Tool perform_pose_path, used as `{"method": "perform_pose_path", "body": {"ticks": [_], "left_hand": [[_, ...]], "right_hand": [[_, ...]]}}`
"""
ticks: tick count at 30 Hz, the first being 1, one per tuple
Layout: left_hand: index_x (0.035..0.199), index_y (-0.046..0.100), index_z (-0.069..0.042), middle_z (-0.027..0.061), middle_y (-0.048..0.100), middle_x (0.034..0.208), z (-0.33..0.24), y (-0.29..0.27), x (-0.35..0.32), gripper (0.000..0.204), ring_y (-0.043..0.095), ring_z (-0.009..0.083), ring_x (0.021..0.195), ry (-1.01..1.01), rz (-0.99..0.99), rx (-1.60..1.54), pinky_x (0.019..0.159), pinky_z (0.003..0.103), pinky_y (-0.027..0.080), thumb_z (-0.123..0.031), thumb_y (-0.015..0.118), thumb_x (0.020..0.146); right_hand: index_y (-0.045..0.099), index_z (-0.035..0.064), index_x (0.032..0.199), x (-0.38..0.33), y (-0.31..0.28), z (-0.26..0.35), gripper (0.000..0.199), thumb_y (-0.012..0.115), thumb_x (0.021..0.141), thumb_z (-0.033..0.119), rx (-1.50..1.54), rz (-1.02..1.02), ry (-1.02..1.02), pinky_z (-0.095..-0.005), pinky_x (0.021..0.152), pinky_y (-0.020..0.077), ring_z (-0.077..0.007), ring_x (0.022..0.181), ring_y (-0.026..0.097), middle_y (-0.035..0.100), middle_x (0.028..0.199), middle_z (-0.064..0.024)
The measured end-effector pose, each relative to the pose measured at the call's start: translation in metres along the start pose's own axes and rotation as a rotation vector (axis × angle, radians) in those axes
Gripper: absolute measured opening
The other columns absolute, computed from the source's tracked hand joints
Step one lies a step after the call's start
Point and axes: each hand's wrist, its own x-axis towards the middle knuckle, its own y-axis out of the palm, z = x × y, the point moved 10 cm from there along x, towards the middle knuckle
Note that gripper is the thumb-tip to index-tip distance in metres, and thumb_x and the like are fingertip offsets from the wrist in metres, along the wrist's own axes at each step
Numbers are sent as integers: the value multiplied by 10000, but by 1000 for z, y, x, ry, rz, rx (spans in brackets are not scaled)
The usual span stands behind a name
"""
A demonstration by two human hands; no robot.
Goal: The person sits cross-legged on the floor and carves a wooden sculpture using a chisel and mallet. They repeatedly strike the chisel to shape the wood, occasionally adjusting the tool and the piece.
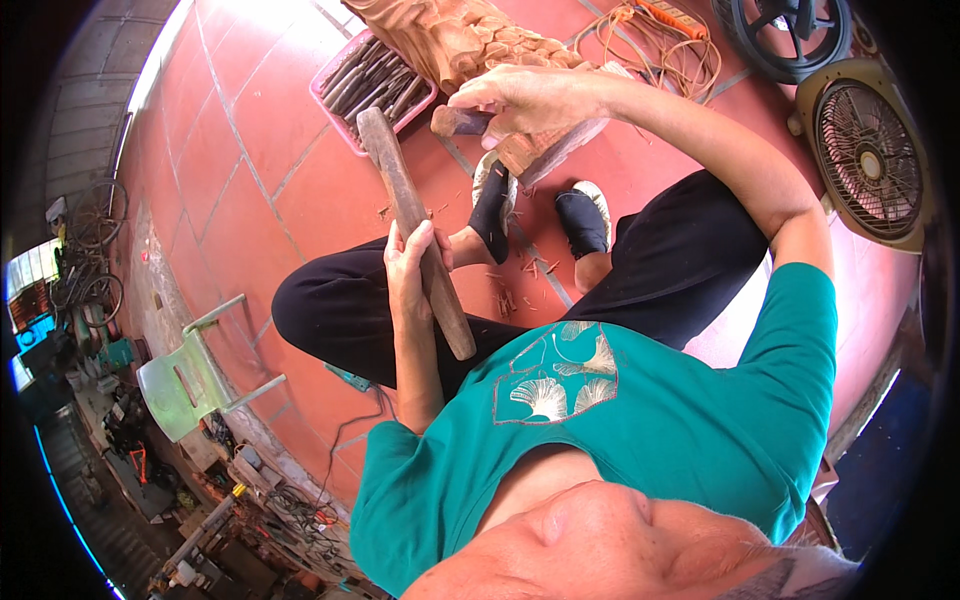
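My left hand (410,262) is wrapped round a long, worn wooden club (415,225), held slantwise above my left thigh. Further off, my right hand (525,100) is bent over a short, dark wooden piece (458,121), with thumb and fingers closing on it. Whether a tool blade is part of that piece is hidden. Just beneath this hand is a pale, rough-cut wood block (550,150). Behind it lies a large carved wooden piece (465,45) with wavy relief.
A pink basket (432,100) full of chisel-like tools stands at the far left of the carving. Wood chips (505,300) lie between my feet. To the right are a fan (870,160), a black wheel (790,35) and an orange power strip (672,18). A green chair (180,390) stands left.
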Motion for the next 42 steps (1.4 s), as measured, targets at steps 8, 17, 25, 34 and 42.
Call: {"method": "perform_pose_path", "body": {"ticks": [8,17,25,34,42], "left_hand": [[978,518,-60,91,597,739,0,0,0,234,556,147,518,19,20,-14,481,258,455,-234,671,943],[985,515,-56,95,602,744,-9,4,-4,218,553,143,515,67,25,34,471,257,449,-237,633,957],[1123,462,-2,131,598,776,-69,21,-33,259,564,164,536,466,-64,75,490,280,479,-208,535,983],[1280,420,6,81,563,819,-84,45,-47,362,559,141,603,704,-82,441,526,282,475,-67,545,948],[1298,417,23,96,579,813,-100,50,-52,406,551,131,569,556,-12,259,521,261,461,-44,581,932]], "right_hand": [[625,48,1272,5,-1,7,480,767,814,56,-14,-30,-48,-409,808,504,-284,890,661,690,926,-171],[622,23,1197,12,12,-2,414,769,811,48,14,80,16,-411,769,485,-284,831,636,684,889,-151],[609,7,1094,9,7,4,332,768,809,67,-50,10,-60,-394,745,473,-245,801,619,647,836,-113],[605,17,1048,12,12,0,306,780,804,76,4,91,-53,-409,745,468,-218,783,605,621,799,-84],[608,34,1054,14,15,-9,306,778,804,83,-30,124,-18,-400,765,473,-229,799,604,614,806,-78]]}}
